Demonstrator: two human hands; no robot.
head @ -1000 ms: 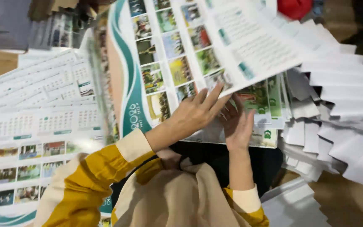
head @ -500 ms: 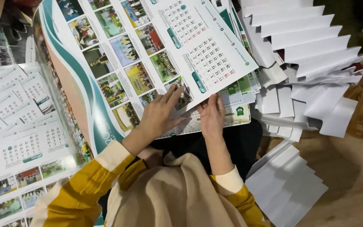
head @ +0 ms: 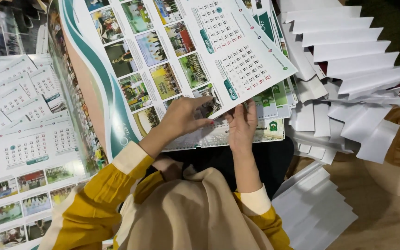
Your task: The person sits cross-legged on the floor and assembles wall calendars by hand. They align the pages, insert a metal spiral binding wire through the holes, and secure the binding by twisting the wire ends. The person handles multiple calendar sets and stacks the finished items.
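Note:
A large printed calendar sheet (head: 172, 55) with rows of small photos and month grids lies tilted across my lap. My left hand (head: 184, 118) rests flat on its lower edge, fingers spread over the photos. My right hand (head: 242, 127) pinches the sheet's lower right edge, thumb under the paper. Beneath it lies a stack of similar sheets (head: 269, 115) with green print showing at its edge. Both sleeves are mustard yellow with cream cuffs.
A wide pile of calendar sheets (head: 19, 139) covers the left side. Fanned stacks of blank white sheets (head: 348, 69) lie at the right, with another white stack (head: 316, 208) at the lower right on brown floor (head: 394, 208).
The view has shifted, so the sheet now sits more to the left and higher. Both hands stay on the sheet's lower edge, the right hand now pinching it.

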